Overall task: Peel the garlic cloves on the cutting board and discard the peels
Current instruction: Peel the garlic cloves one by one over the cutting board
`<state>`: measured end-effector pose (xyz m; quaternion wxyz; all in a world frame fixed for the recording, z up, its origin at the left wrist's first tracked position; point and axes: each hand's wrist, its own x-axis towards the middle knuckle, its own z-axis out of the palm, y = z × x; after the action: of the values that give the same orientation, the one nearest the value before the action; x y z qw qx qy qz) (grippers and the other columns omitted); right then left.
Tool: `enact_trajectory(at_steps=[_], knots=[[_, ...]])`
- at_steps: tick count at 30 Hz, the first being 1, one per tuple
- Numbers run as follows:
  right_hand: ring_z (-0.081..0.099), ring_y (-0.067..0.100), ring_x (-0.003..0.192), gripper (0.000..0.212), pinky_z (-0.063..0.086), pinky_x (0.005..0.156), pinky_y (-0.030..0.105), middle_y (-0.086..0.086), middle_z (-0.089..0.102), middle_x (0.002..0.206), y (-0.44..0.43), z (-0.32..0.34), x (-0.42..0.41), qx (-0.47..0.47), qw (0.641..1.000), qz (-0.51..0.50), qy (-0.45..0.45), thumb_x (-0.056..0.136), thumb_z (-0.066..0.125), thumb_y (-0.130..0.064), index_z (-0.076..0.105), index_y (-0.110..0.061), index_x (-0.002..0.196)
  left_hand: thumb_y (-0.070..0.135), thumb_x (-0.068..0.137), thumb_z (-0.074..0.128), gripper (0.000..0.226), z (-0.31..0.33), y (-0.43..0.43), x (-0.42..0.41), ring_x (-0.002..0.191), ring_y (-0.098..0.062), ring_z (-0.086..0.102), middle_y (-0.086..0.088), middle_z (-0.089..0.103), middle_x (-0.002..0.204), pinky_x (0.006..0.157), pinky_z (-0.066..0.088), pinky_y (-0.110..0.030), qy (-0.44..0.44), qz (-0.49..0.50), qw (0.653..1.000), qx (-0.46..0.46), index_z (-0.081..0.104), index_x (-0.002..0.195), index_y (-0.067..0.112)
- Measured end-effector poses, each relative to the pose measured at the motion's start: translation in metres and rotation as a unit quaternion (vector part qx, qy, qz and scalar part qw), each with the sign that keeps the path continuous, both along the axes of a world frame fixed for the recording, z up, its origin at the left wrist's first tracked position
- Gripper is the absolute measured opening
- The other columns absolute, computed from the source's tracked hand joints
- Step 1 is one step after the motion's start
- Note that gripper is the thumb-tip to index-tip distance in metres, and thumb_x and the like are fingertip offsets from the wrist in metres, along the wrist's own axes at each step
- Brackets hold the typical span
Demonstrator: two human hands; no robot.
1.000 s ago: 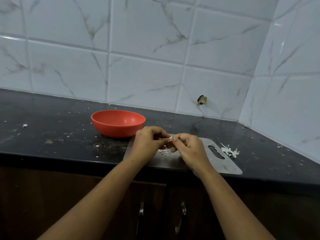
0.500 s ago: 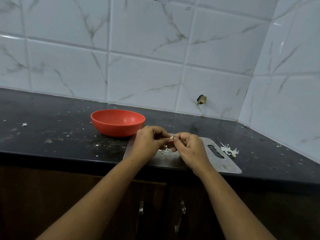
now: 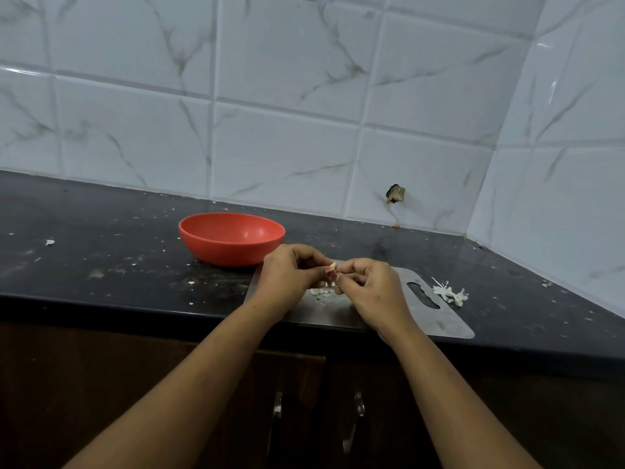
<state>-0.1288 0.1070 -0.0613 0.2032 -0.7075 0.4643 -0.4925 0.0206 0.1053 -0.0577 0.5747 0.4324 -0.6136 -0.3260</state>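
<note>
Garlic clove (image 3: 333,266): pinched between my left hand (image 3: 290,276) and right hand (image 3: 370,286), both curled, above the cutting board (image 3: 443,321).

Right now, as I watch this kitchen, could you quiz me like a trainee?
1. True or false: the round red plastic bowl lies upside down.
2. The loose white peel pile lies: A in the bowl; B beside the flat grey metal cutting board; C on the floor.
3. The left hand and right hand together pinch a small pale garlic ____.
Key: 1 false; 2 B; 3 clove.
</note>
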Motion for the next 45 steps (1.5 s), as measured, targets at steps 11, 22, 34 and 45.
enact_trajectory(at_steps=[11, 22, 34, 45], knots=[[0.067, 0.021, 0.067, 0.008, 0.052, 0.06, 0.029, 0.006, 0.071, 0.067, 0.003, 0.001, -0.001, -0.001, 1.0, -0.005, 0.001, 0.084, 0.067, -0.01, 0.074, -0.011, 0.088, -0.001, 0.077, 0.075, 0.014, 0.002, 0.003, -0.002, 0.059, -0.008, 0.066, -0.005, 0.07, 0.069, 0.065, 0.057, -0.021, -0.026, 0.005, 1.0, -0.004, 0.073, 0.078, 0.013], [0.069, 0.012, 0.069, 0.006, 0.055, 0.065, 0.023, 0.003, 0.073, 0.072, 0.002, 0.0, 0.0, -0.001, 1.0, 0.005, -0.009, 0.083, 0.072, -0.012, 0.074, -0.016, 0.086, -0.006, 0.084, 0.066, 0.021, 0.001, 0.001, -0.001, 0.07, -0.012, 0.069, -0.011, 0.071, 0.08, 0.067, 0.058, -0.02, -0.023, -0.022, 0.999, 0.011, 0.074, 0.095, 0.01], [0.059, 0.005, 0.055, 0.008, 0.047, 0.055, 0.014, -0.001, 0.069, 0.065, 0.001, 0.0, 0.001, -0.006, 1.0, -0.008, 0.014, 0.084, 0.069, -0.012, 0.074, -0.018, 0.088, -0.007, 0.083, 0.066, 0.018, 0.0, 0.001, -0.001, 0.059, -0.009, 0.067, -0.004, 0.068, 0.068, 0.065, 0.057, -0.02, -0.043, 0.004, 0.999, 0.006, 0.073, 0.092, 0.008], [0.069, 0.007, 0.073, 0.012, 0.055, 0.068, 0.018, 0.001, 0.074, 0.082, -0.008, -0.003, 0.001, 0.004, 0.999, -0.011, 0.048, 0.091, 0.065, -0.017, 0.074, -0.013, 0.098, 0.0, 0.084, 0.069, 0.008, 0.0, 0.0, -0.002, 0.07, -0.023, 0.071, -0.015, 0.071, 0.076, 0.067, 0.06, -0.026, -0.033, 0.018, 0.999, 0.016, 0.071, 0.09, 0.004]])
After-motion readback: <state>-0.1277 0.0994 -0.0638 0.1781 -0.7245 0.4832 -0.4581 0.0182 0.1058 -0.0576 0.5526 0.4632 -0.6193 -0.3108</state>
